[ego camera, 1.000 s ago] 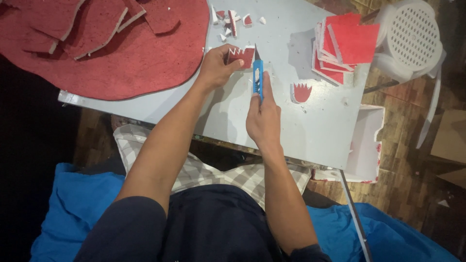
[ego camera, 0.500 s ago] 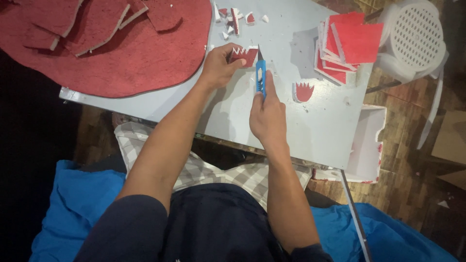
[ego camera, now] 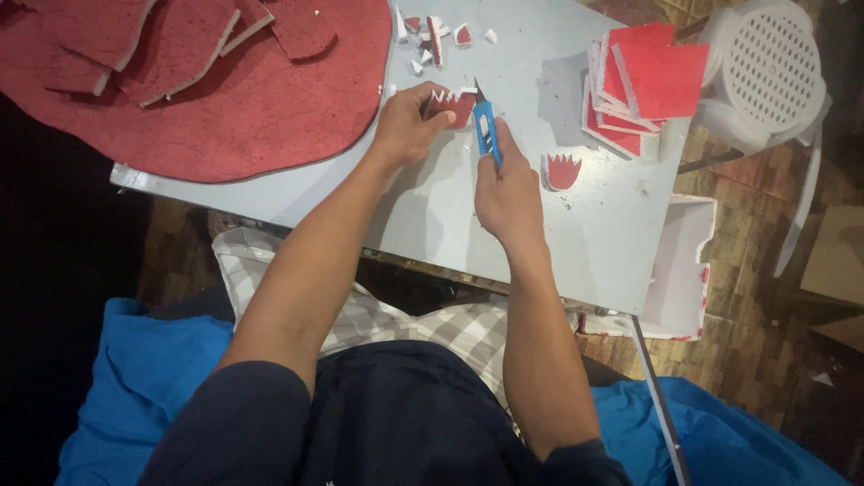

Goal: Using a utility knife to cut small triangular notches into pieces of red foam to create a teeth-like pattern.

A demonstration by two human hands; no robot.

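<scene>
My left hand pins a small red foam piece with a jagged white-edged top against the grey table. A blue utility knife is gripped in my right hand, its blade tip touching the right edge of that piece. A finished red crown-shaped cutout lies on the table just right of my right hand.
A large red foam sheet with cut pieces on it covers the table's left end. Small offcuts lie at the far edge. A stack of red squares sits at right. A white plastic stool and a white box stand beside the table.
The view has shifted slightly. My right hand has kept the knife at the piece's right edge, with the blade a little farther up; my left hand stays on the piece.
</scene>
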